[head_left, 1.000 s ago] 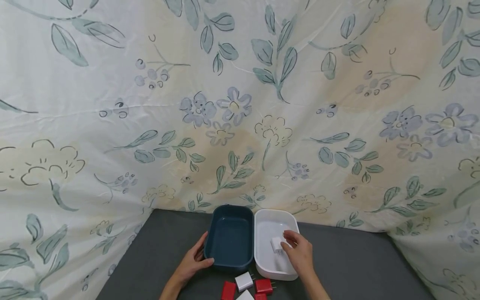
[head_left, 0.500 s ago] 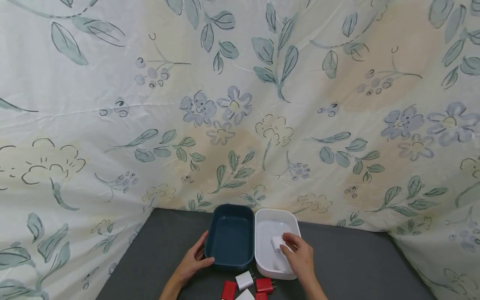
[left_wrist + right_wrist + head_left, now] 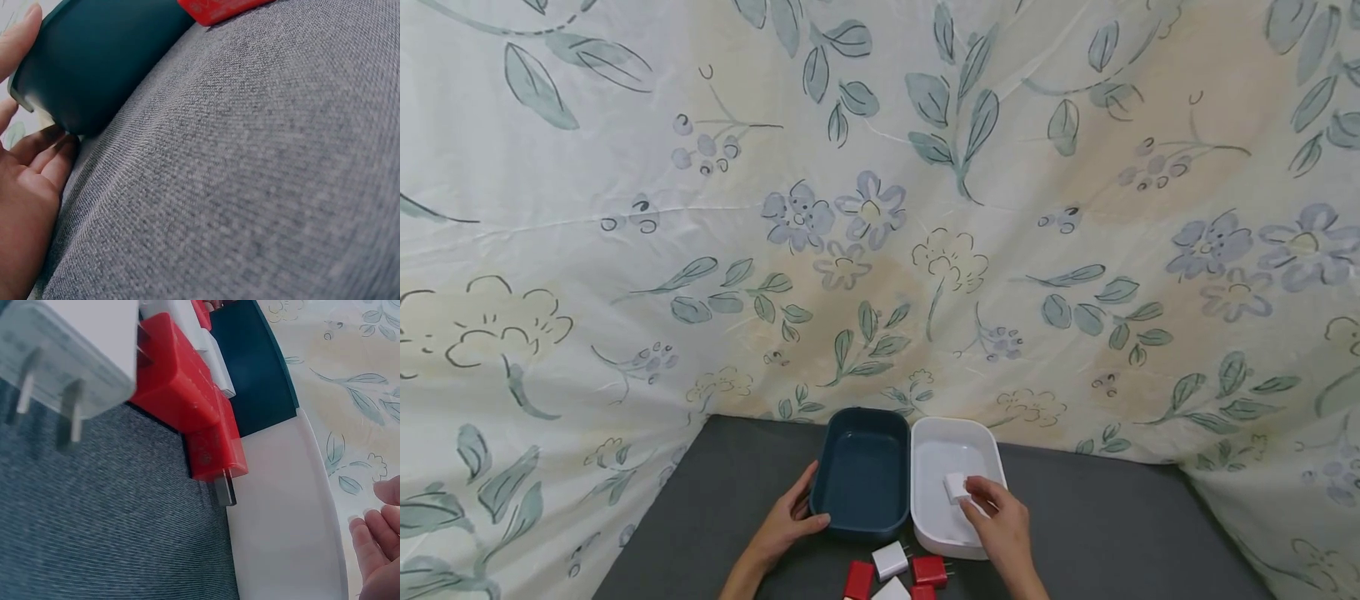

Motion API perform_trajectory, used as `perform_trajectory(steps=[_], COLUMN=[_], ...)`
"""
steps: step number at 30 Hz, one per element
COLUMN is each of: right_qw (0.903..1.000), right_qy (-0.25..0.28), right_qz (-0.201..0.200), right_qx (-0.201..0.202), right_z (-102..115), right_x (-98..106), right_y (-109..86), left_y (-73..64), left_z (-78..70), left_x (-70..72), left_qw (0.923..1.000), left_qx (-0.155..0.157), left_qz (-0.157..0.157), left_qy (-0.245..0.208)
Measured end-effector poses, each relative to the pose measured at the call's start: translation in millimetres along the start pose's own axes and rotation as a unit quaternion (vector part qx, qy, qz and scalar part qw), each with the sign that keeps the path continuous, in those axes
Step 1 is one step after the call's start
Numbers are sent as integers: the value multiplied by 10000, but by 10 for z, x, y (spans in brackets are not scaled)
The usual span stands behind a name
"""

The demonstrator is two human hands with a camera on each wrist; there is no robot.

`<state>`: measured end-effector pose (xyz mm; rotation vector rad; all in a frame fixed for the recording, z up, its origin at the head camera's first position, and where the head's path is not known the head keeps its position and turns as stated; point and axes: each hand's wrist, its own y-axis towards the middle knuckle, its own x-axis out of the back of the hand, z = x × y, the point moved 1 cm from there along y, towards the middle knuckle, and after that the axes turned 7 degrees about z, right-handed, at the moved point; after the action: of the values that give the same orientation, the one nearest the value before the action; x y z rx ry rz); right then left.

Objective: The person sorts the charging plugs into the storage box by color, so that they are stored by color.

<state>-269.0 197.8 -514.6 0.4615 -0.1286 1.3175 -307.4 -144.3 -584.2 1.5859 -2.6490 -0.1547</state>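
Note:
On the left, a dark blue bin (image 3: 862, 471) is gripped at its near left corner by my left hand (image 3: 786, 523); the thumb lies at the rim and the fingers along the outer wall. In the left wrist view that hand (image 3: 28, 181) is beside the bin's wall (image 3: 94, 69). A white charger plug (image 3: 955, 488) is in the white bin (image 3: 925, 429). My right hand (image 3: 1003, 521) is beside that plug, its fingertips partly over the plug's edge. In the right wrist view the right hand (image 3: 381, 550) shows nothing between thumb and fingers.
In front of the bins, a white charger plug (image 3: 890, 560) and a red charger plug (image 3: 929, 572) lie among several others on the dark grey cloth (image 3: 1090, 517). The two bins stand side by side. Behind them hangs a floral curtain (image 3: 880, 250).
My right hand has shifted very slightly down and right. The white plug's prongs, seen a second ago in the white bin, no longer show. The left hand keeps its hold.

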Motion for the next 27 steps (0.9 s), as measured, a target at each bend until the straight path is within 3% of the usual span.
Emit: perform_trajectory(steps=[8, 27], right_qw=[9995, 9952], right_qy=[268, 840], right_qz=[41, 418], right_qx=[-149, -295], right_z=[-5, 46], right_x=[18, -55], right_y=[-103, -343], left_y=[6, -13], left_z=[3, -28], left_x=[-7, -16], left_qw=[9998, 9999], left_qx=[169, 137], left_qz=[-60, -60], left_qy=[12, 47])
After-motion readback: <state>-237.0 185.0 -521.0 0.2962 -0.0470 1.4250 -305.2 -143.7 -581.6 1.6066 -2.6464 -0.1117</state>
